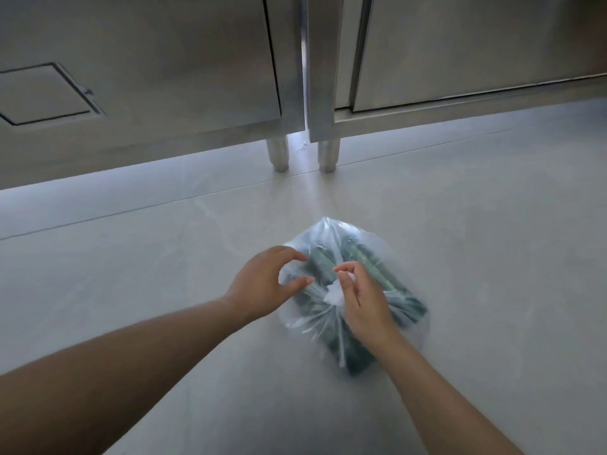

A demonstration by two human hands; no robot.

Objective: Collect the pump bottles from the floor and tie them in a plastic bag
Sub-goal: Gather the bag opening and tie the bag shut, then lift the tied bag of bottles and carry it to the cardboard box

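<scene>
A clear plastic bag [331, 234] lies on the pale floor tiles with dark green pump bottles [391, 284] inside it, lying side by side. The bag's mouth is gathered into a white twisted bunch [333, 292] at its middle. My right hand [364, 303] pinches that bunch between thumb and fingers. My left hand [262, 284] hovers at the bag's left side with thumb and forefinger curved apart, touching the film; whether it grips any plastic I cannot tell.
Stainless steel cabinets [164, 77] stand across the far side on short round legs [277, 156], with a lit gap under them. A tile joint [98, 218] runs across the floor in front of the cabinets.
</scene>
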